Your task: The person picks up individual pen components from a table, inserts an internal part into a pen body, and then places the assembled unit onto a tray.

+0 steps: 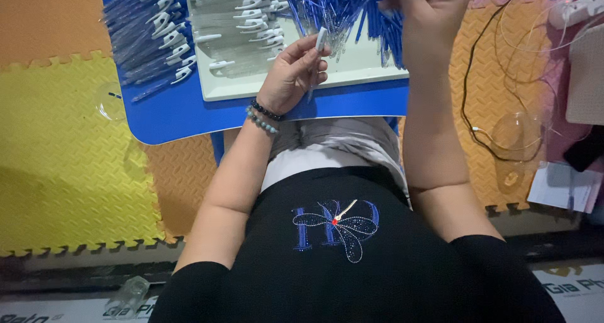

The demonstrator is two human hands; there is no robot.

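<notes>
Left hand (291, 74) gripping a clear plastic pen barrel with white cap (318, 54), right hand (425, 11) pinching thin blue ink refills (340, 11) above a pale tray (358, 68) on a blue table (182, 109).

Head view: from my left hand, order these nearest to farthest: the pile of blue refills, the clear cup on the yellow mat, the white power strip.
1. Blue refills, just above the left hand.
2. Clear cup, far left.
3. Power strip, top right corner.
</notes>
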